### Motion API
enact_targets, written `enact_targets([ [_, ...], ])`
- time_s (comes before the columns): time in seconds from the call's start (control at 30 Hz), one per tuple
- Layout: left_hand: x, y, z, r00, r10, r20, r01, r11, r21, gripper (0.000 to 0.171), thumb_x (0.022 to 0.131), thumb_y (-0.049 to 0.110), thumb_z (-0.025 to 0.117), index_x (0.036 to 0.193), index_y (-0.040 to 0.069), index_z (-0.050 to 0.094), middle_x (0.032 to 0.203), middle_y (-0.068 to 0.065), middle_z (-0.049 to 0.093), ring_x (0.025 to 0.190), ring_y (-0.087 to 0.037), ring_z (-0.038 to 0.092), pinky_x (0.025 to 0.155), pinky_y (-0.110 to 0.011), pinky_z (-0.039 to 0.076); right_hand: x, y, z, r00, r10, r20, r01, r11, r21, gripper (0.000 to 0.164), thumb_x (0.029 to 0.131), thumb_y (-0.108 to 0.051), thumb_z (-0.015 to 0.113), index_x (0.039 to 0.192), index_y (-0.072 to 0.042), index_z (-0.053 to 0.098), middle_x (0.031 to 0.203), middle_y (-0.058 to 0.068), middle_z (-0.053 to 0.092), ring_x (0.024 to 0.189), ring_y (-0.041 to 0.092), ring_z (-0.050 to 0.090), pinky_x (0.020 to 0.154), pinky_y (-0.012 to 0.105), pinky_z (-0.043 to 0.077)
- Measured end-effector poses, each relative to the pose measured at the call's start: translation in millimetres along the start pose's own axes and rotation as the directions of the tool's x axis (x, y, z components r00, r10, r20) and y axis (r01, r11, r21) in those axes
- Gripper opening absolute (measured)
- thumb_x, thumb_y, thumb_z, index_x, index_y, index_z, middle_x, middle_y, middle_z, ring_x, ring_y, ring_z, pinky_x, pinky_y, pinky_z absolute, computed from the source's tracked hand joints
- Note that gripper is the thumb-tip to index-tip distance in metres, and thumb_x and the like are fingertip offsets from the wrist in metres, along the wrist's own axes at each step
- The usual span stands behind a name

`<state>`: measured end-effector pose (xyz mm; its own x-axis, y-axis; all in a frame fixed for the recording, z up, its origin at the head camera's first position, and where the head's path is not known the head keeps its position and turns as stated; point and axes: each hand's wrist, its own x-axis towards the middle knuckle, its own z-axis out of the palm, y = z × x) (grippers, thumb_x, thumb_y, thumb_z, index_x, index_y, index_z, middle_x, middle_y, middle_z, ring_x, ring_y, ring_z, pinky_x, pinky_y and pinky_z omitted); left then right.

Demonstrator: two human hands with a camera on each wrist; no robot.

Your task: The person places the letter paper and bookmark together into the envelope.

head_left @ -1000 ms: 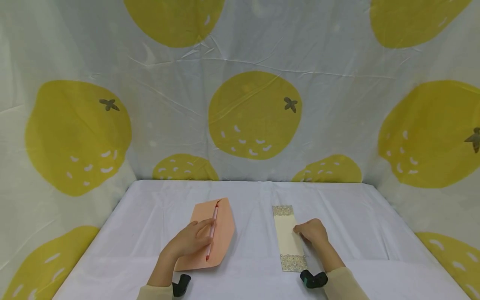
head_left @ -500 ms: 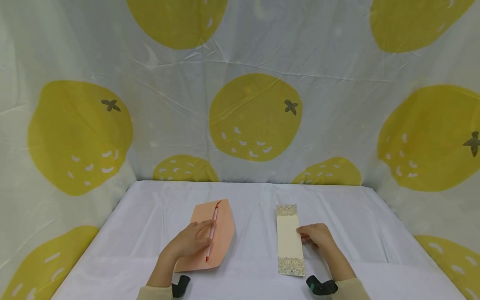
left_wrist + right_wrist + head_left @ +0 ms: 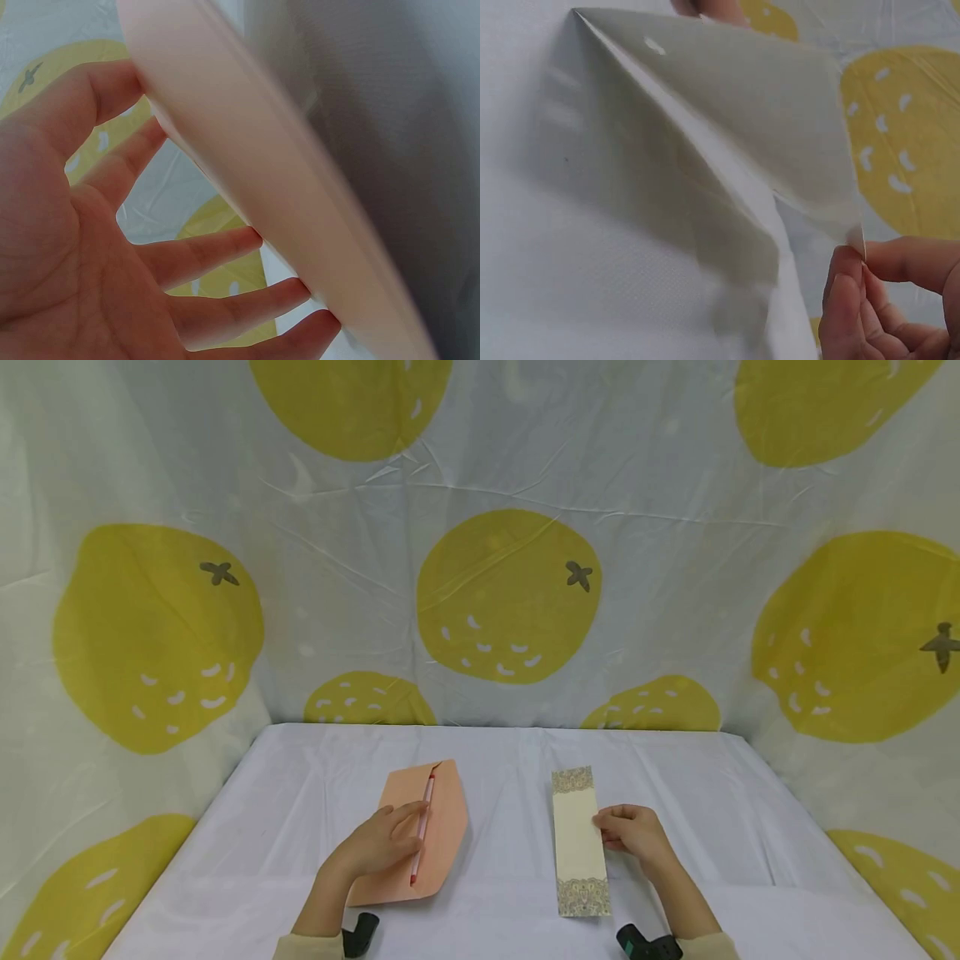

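My left hand lies over a peach envelope on the table. Its fingers are stretched and spread, and the fingertips rest on the envelope's upper face, as the left wrist view shows. A slim white strip with red ends runs along the envelope, partly behind the thumb and index finger. To the right, my right hand pinches the right edge of a long cream card with lace-patterned ends. From below, in the right wrist view, the card shows a plain pale underside and a fold, between thumb and fingers.
A white cloth covers the table, its back edge meeting a curtain printed with big yellow fruit. Curtain also hangs along both sides. Each wrist carries a small black camera.
The right hand has drawn the card slightly rightward and turned it straighter; its grip has shifted from a fist-like curl to a clearer pinch. The left hand and envelope stay in place.
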<state>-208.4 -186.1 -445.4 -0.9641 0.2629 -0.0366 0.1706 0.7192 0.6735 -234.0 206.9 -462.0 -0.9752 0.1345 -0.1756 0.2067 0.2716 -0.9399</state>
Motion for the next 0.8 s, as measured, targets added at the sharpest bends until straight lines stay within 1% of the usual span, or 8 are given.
enact_targets([
  [0.27,-0.9,0.2,-0.7,1.0,0.003,-0.001,-0.003,1.0,-0.007,0.054,0.086,0.024,0.067,0.139,0.016,0.055,0.136,-0.029,0.05,0.131,-0.051,0.038,0.098,-0.067,0.034,-4.9,-1.5,3.9,0.999,-0.038,0.003,0.038,0.999,0.036,0.023,0.088,-0.007,0.068,0.1,0.012,0.063,0.076,0.006,0.063,0.067,0.017,0.061,0.062,0.028,0.055],
  [0.57,-0.2,-1.8,0.8,1.0,0.008,-0.001,-0.008,1.0,-0.007,0.054,0.086,0.024,0.068,0.138,0.016,0.056,0.135,-0.027,0.052,0.133,-0.05,0.036,0.098,-0.067,0.033,-8.6,-2.4,9.3,0.997,-0.053,0.057,0.046,0.992,0.118,0.025,0.088,-0.006,0.069,0.105,0.011,0.061,0.08,0.007,0.066,0.069,0.018,0.061,0.064,0.029,0.055],
  [0.8,0.1,-2.1,1.4,1.0,0.014,0.0,-0.014,1.0,-0.01,0.054,0.086,0.025,0.069,0.138,0.017,0.056,0.134,-0.024,0.054,0.134,-0.049,0.035,0.099,-0.067,0.033,-10.3,-6.4,13.9,0.996,-0.063,0.069,0.052,0.988,0.148,0.023,0.087,-0.006,0.069,0.103,0.008,0.062,0.078,0.007,0.067,0.067,0.017,0.062,0.062,0.028,0.055],
])
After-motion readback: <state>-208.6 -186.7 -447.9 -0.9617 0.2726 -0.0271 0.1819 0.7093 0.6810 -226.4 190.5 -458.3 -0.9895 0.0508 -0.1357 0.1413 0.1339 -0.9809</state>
